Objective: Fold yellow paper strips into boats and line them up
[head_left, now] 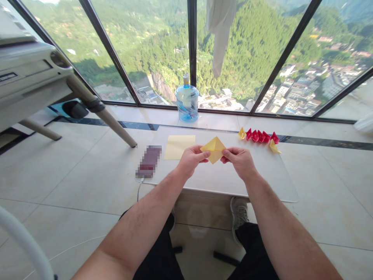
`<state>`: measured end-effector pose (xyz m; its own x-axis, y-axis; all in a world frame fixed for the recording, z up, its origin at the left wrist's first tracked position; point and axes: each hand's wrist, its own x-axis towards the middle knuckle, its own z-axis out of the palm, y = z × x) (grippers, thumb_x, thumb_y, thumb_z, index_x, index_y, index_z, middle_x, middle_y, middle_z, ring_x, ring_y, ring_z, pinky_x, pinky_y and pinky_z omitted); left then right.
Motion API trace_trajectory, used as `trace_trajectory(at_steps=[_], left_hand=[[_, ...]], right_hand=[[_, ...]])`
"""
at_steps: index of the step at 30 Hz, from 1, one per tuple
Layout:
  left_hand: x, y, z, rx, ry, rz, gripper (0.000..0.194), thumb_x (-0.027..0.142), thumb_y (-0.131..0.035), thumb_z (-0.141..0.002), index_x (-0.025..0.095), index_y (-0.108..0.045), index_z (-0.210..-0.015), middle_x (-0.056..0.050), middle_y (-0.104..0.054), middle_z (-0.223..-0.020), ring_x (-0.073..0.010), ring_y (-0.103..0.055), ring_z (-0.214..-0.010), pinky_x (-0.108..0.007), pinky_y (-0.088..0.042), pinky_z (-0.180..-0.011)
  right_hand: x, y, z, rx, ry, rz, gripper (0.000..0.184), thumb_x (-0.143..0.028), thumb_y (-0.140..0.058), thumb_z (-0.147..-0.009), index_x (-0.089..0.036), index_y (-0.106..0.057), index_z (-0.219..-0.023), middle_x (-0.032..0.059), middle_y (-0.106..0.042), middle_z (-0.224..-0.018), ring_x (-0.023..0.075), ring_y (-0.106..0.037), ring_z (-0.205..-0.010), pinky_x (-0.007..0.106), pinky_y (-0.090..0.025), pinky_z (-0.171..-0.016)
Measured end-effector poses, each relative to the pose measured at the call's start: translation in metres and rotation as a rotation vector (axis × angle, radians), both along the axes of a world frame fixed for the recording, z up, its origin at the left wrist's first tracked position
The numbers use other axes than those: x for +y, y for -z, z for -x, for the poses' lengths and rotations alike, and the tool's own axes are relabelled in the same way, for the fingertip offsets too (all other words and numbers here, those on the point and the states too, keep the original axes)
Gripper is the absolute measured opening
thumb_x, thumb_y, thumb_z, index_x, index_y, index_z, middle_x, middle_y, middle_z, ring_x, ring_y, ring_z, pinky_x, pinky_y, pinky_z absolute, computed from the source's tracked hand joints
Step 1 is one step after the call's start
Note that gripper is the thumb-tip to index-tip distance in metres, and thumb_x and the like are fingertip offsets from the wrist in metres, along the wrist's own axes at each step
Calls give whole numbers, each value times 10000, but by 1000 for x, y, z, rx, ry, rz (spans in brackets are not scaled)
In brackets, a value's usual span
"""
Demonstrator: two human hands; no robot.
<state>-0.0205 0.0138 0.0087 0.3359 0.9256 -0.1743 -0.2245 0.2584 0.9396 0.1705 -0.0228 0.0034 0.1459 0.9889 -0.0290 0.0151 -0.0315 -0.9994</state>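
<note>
The left hand (190, 157) and right hand (239, 157) are pinching the folded yellow paper (215, 147) at opposite sides above the surface (221, 181); uneven pulling could tear it. Red folded pieces (260, 136) are sitting near the far-right corner, where a careless reach could scatter them.

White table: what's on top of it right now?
On the table are a pixelated dark object, yellow paper, and red folded papers beside yellow ones. The left hand and right hand, holding a folded yellow sheet, cover some tabletop; anything there is hidden.
</note>
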Motion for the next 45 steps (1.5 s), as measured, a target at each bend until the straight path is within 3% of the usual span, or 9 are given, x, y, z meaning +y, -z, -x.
trace_trajectory(at_steps=[5, 10, 13, 16, 19, 23, 28, 34, 45], left_hand=[[-6, 3, -9, 357, -260, -230, 221, 376, -723, -760, 160, -764, -781, -34, -693, -681, -152, -584, -628, -280, -473, -639], [-20, 4, -16, 464, -230, -577, 204, 264, -702, -788, 249, -784, -973, -67, -755, -1040, -226, -648, -964, -339, -481, -931], [-27, 4, -19, 397, -168, -662, 262, 147, -707, -736, 260, -784, -960, -81, -719, -1173, -247, -614, -1125, -367, -416, -1070], [-22, 6, -19, 397, -242, -618, 226, 144, -680, -760, 244, -772, -941, -84, -719, -1130, -227, -632, -1064, -345, -470, -986], [-8, 6, -14, 351, -392, -416, 335, 212, -743, -724, 218, -728, -1059, -85, -709, -1096, -197, -652, -916, -289, -518, -761], [6, 4, -5, 188, -153, -135, 267, 309, -737, -726, 133, -715, -926, -62, -713, -766, -156, -644, -655, -258, -486, -574], [3, 2, -3, 148, -98, -145, 229, 333, -769, -685, 129, -685, -746, -39, -687, -647, -139, -630, -581, -250, -484, -540], [-2, -3, -7, 170, 15, -116, 185, 278, -754, -682, 130, -671, -754, -54, -699, -644, -158, -667, -607, -242, -498, -535], [-1, -6, -2, 166, -2, -135, 151, 253, -678, -718, 115, -695, -777, -62, -702, -649, -160, -673, -602, -244, -509, -529]], right_hand=[[-1, 6, 21, -183, 354, -86, 492, -572, -764, -709, -154, -722, -966, 65, -731, -756, 181, -670, -615, 304, -548, -579], [-5, 3, 40, -125, 49, -86, 482, -570, -723, -754, -172, -737, -1026, 92, -768, -948, 234, -715, -874, 317, -573, -755], [-4, 4, 40, -167, 99, -97, 416, -536, -711, -773, -180, -739, -988, 72, -768, -936, 226, -705, -852, 312, -565, -749], [-3, 6, 33, -235, 181, -38, 353, -505, -662, -812, -166, -740, -870, 63, -753, -788, 202, -679, -688, 300, -545, -620], [-3, 4, 26, -225, 126, 13, 327, -478, -667, -805, -158, -723, -771, 62, -732, -701, 185, -656, -601, 283, -517, -541], [-4, -3, 18, -153, 12, 32, 295, -443, -692, -786, -150, -727, -799, 66, -737, -723, 177, -667, -612, 267, -528, -531], [-5, -10, 11, -129, -63, 49, 325, -445, -729, -755, -143, -733, -874, 57, -731, -734, 157, -644, -598, 250, -506, -506], [-6, -7, 11, -237, 38, 27, 220, -376, -710, -741, -161, -678, -703, -16, -613, -556, 110, -502, -479, 233, -388, -437], [-5, -10, 7, -140, -64, 6, 302, -444, -763, -729, -154, -723, -803, 14, -680, -643, 124, -560, -525, 244, -450, -477]])
